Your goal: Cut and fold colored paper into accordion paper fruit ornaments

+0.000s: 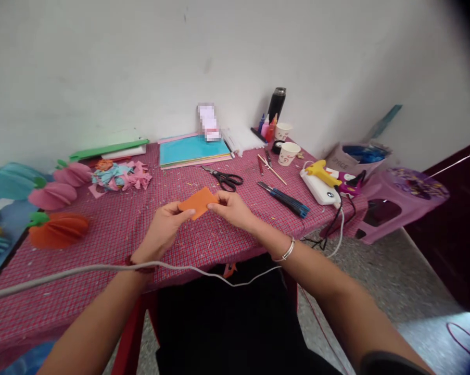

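An orange piece of paper [198, 202] is held up between both hands, a little above the checked tablecloth. My left hand [165, 225] pinches its left corner, thumb on top. On the right side, my right hand [231, 209] grips the paper's edge between thumb and fingers. Just beyond the paper lie black-handled scissors [227, 180], their blades pointing to the upper left. To the right of my right hand rests a dark blue tool with a blade-like tip [283, 200]. Whether the paper is folded or a single sheet, I cannot tell.
Paper pumpkins [59, 230] and paper scraps [121, 177] sit left. Coloured sheets [191, 151] and a phone [209, 123] are at the back. Right stand a paper cup [289, 154], a black flask [277, 104] and a white power strip [319, 187]. A white cable [98, 267] crosses my left wrist.
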Available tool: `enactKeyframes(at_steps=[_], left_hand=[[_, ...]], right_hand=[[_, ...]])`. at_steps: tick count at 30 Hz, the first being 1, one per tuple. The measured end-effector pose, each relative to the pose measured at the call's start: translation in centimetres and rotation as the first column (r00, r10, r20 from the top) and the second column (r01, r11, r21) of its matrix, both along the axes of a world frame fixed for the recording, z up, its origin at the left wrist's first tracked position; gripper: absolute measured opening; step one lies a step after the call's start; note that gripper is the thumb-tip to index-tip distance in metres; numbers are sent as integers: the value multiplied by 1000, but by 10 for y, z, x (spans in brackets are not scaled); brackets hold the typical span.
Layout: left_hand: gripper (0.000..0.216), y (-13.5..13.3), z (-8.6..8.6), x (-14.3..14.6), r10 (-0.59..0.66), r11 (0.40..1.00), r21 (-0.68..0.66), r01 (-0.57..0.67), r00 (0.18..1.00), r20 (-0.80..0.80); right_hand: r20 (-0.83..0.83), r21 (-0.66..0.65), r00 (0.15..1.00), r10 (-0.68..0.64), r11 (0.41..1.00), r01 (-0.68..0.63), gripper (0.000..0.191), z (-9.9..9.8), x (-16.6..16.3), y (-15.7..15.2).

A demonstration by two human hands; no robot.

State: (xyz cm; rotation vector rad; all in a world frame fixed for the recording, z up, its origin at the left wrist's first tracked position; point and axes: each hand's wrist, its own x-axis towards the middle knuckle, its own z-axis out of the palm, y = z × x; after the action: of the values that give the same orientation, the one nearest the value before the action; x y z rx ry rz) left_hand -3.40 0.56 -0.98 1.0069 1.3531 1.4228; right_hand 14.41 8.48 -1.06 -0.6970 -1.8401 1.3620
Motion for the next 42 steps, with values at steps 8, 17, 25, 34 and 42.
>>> enactKeyframes(at_steps=[8,17,25,34,42], left_hand=[[28,-33,10,60,127,991,-26,-133,843,523],[21,-64,-2,100,192,972,-9,-234,775,602],[15,-88,-4,82,337,904,139,-405,873,352],[18,-104,-17,76,217,955,153,-255,950,226],[18,-81,-8,95,301,934,74,-350,881,365]], right_hand=[[-250,-24,959,-136,991,134,21,17,11,-49],[-158,18,971,-180,983,185,30,19,31,-67],[30,74,1000,-3,997,1,21,10,34,-90],[-26,-312,994,109,944,-112,21,9,23,-107],[-130,-348,987,-97,936,46,24,-4,7,-105]])
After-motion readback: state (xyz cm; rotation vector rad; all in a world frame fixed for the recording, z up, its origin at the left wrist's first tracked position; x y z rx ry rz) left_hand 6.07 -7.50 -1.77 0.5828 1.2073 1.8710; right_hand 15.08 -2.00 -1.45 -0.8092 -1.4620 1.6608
